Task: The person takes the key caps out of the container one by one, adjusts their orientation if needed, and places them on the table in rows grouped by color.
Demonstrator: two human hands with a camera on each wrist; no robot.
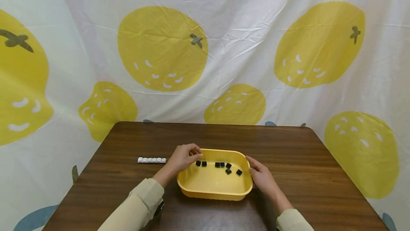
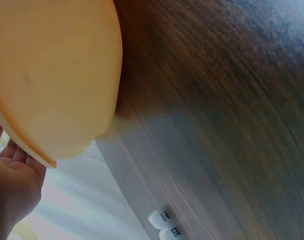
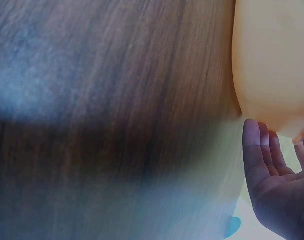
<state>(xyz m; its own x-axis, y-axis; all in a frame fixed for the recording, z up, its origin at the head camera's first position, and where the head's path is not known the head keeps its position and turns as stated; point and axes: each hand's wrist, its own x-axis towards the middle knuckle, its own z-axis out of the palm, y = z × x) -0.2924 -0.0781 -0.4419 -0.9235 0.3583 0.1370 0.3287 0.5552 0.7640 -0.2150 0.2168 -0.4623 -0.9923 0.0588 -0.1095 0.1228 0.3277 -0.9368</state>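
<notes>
Squarely before you on the brown wood-grain tabletop point(image 1: 298, 174), a yellow tray point(image 1: 211, 183) sits between your two hands, seven black keycaps point(image 1: 228, 171) scattered on its floor. Your right hand point(image 1: 263, 179) clamps the tray's right side, thumb at the rim and fingers against the outer wall, as the right wrist view shows. Your left hand point(image 1: 183, 158) hangs over the far left corner, its fingers bent across the rim and its thumb just beside the nearest black keycaps; you cannot tell from these views whether anything is pinched between them. Most of the black keycaps lie toward the far half of the tray: two near your left thumb, two side by side at the middle, and three grouped loosely toward your right. Well apart from the tray, to your left, six white keycaps point(image 1: 152, 160) stand in a straight row. Pale cuffed sleeves point(image 1: 145, 195) cover your forearms, and a white cloth point(image 1: 234, 46) printed with large yellow fruit hangs beyond the tabletop's far edge.
</notes>
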